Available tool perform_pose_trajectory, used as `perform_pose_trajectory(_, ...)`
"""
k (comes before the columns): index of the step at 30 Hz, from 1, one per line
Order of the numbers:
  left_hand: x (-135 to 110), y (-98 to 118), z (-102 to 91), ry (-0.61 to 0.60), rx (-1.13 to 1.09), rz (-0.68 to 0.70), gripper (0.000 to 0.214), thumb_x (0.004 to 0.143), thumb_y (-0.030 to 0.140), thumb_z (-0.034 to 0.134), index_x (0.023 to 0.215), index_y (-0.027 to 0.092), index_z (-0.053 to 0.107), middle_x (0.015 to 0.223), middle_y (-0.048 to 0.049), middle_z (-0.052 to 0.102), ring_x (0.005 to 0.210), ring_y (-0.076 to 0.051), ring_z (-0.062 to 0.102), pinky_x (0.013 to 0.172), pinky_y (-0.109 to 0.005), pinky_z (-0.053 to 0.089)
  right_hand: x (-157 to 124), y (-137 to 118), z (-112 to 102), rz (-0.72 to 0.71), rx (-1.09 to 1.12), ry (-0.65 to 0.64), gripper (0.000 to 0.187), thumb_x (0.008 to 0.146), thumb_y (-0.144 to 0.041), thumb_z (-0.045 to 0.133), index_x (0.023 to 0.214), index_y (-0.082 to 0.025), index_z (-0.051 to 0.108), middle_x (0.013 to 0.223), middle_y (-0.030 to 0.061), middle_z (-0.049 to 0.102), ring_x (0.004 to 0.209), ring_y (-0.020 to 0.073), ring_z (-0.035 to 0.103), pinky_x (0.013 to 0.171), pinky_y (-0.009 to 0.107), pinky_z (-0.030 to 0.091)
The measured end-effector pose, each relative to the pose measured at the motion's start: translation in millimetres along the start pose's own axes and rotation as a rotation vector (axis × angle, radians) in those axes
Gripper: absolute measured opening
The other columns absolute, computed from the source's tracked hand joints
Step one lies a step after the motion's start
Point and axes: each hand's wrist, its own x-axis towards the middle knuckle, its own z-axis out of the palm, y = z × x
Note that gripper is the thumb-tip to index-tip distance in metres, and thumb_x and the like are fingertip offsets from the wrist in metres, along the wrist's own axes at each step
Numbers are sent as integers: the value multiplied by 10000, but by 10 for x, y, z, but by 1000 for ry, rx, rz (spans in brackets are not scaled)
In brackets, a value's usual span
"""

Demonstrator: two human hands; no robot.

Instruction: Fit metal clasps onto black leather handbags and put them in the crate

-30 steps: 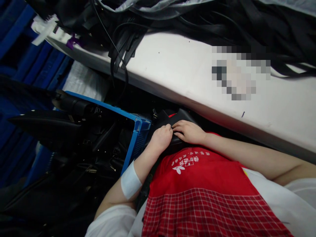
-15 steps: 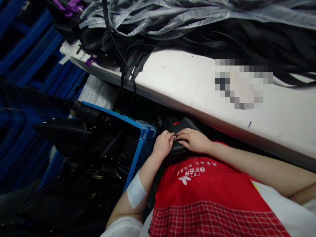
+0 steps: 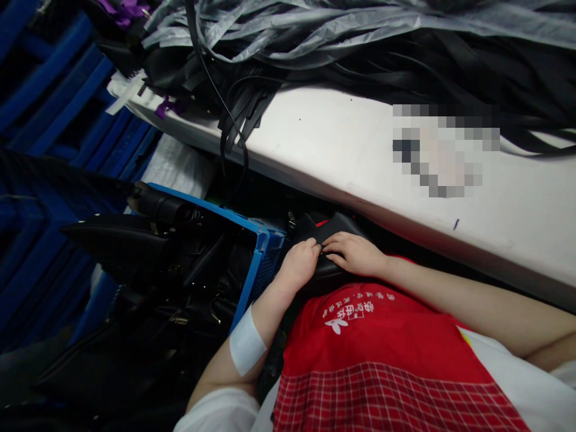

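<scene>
A black leather-like bag [image 3: 330,271] rests at my lap, between the crate and the table edge. My left hand [image 3: 301,263] is closed at the bag's middle, its fingertips pinching round a small metal fitting, mostly hidden now. From the other side my right hand [image 3: 353,254] lies over the bag, fingers curved onto it and fingertips almost meeting those of the left. The thumb of that hand sits lower, against the bag's surface. A bit of red shows at the bag's upper edge, and a metal clip [image 3: 291,221] lies beside it.
A blue crate [image 3: 260,255] full of black bags [image 3: 121,240] stands at my left. Ahead is a white table [image 3: 324,138] bearing black straps [image 3: 252,105], clear plastic wrapping [image 3: 288,30] and a pixelated patch. Blue stacked crates [image 3: 67,102] rise at the far left.
My left hand has turned slightly, its wrist shifting a little lower and its fingertips moving closer to the right hand's. The metal fitting is now more covered. My right hand has barely moved.
</scene>
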Motion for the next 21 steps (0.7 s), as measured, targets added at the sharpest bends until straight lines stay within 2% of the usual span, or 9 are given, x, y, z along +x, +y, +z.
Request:
perform_pose_trajectory(5, 15, -36, 50, 78, -188, -106, 216, 929, 149, 486, 918, 154, 702, 897, -71, 621, 810, -189, 620, 735, -287, 488, 1, 1, 9, 0, 0, 3, 233, 928, -254, 555, 1065, -191, 733, 1162, 76, 688, 1093, 251, 602, 1014, 400, 453)
perform_pose_trajectory(9, 9, -101, 114, 229, -353, -202, 173, 901, 117, 538, 891, 154, 706, 872, -58, 635, 825, -174, 624, 768, -272, 497, 5, -20, 2, -1, 5, 21, 239, 928, -258, 555, 1077, -192, 730, 1156, 77, 689, 1090, 253, 603, 1003, 403, 462)
perform_pose_trajectory(12, -17, -129, 137, 315, -391, -199, 162, 924, 149, 541, 937, 146, 702, 883, -60, 640, 840, -170, 622, 789, -271, 499, 8, -25, -9, -4, 7, 24, 245, 932, -260, 547, 1085, -196, 727, 1154, 78, 690, 1091, 250, 603, 1006, 401, 463)
perform_pose_trajectory(16, -58, -78, 129, 225, -266, -96, 223, 968, 222, 486, 1041, 146, 683, 922, -73, 633, 842, -190, 615, 767, -293, 499, 14, 5, -5, -6, 9, 20, 252, 933, -263, 541, 1102, -203, 718, 1157, 75, 691, 1102, 247, 601, 1013, 405, 463)
perform_pose_trajectory(19, -65, -6, 116, 142, -229, -106, 241, 971, 183, 438, 979, 155, 678, 915, -77, 615, 845, -210, 602, 761, -318, 491, 13, 22, 15, -13, 14, 13, 247, 926, -265, 547, 1094, -203, 718, 1165, 80, 687, 1115, 255, 598, 1019, 419, 461)
perform_pose_trajectory(21, -54, 28, 108, 139, -284, -144, 214, 948, 155, 460, 906, 157, 670, 916, -79, 605, 856, -218, 596, 764, -325, 486, 7, 20, 30, -22, 37, 15, 236, 914, -257, 555, 1075, -210, 721, 1159, 81, 689, 1116, 260, 597, 1018, 433, 461)
